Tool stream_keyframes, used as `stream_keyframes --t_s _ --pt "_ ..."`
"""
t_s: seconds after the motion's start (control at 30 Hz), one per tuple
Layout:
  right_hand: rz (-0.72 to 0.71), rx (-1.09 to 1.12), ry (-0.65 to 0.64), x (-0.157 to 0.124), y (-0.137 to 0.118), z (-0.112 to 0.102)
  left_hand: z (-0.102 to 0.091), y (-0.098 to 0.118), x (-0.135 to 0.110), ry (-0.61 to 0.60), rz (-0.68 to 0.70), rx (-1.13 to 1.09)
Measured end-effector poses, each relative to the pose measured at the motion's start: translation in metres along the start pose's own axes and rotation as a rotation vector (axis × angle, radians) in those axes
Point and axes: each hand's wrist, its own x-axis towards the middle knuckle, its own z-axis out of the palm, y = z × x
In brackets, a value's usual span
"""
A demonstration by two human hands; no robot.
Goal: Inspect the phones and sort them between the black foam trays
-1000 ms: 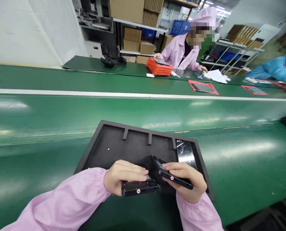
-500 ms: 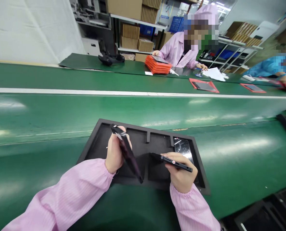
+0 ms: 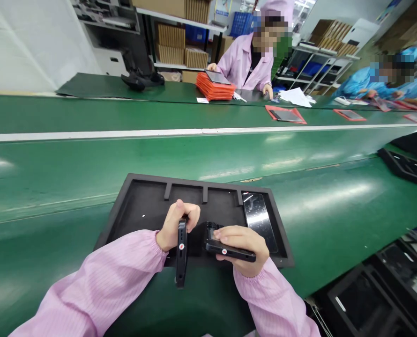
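My left hand (image 3: 176, 223) is closed round a black smartphone (image 3: 181, 262), held on edge so its port end, with a small white-and-red dot, faces me. In my right hand (image 3: 245, 248) is a second black smartphone (image 3: 213, 245), lying nearly flat, its camera end to the left; a similar dot marks its near edge. Both phones are over the near side of a black compartmented foam tray (image 3: 124, 187). A third phone (image 3: 259, 217) with a glossy face lies in the tray's right-hand compartment. A tiny white speck (image 3: 144, 216) shows on the tray's left floor.
Beyond a white strip, the raised green bench (image 3: 124, 114) bears a stack of orange-red sleeves (image 3: 215, 86) and flat devices in red sleeves (image 3: 286, 114). A co-worker in pink (image 3: 243, 51) sits there, others in blue farther right. More black trays (image 3: 366, 299) lie at lower right.
The left phone has turned from slanting to nearly upright, port end towards me. My right hand has shifted left, bringing its phone nearer the left one. The view has moved slightly to the right.
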Motion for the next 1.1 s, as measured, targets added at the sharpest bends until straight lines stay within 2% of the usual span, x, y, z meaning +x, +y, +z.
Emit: stream_keyframes --t_s 0.2,0.5,0.6,0.73,0.8,0.9,1.03,1.1 --pt "-0.080 -0.019 -0.080 -0.002 0.001 0.002 0.003 0.004 0.000 -0.178 0.010 0.056" --pt "-0.117 -0.002 -0.155 -0.001 0.002 0.001 0.007 0.010 0.000 -0.268 0.030 0.092" --pt "-0.089 0.066 -0.100 -0.001 0.003 -0.006 0.007 0.011 0.000 -0.275 0.012 0.098" --pt "-0.051 0.111 0.059 -0.002 0.000 -0.018 0.002 0.006 -0.001 -0.270 0.016 0.039" --pt "-0.043 0.088 0.074 -0.003 -0.001 -0.020 -0.001 0.003 0.000 -0.323 0.051 0.013" --pt "-0.019 0.066 0.084 -0.006 0.003 -0.016 -0.002 0.001 0.000 -0.392 0.095 -0.003" --pt "-0.042 0.170 0.213 -0.014 0.015 -0.007 0.000 0.002 -0.002 -0.341 0.095 -0.015" --pt "-0.023 0.177 0.220 -0.018 0.019 -0.005 0.001 0.002 -0.003 -0.334 0.102 -0.019"
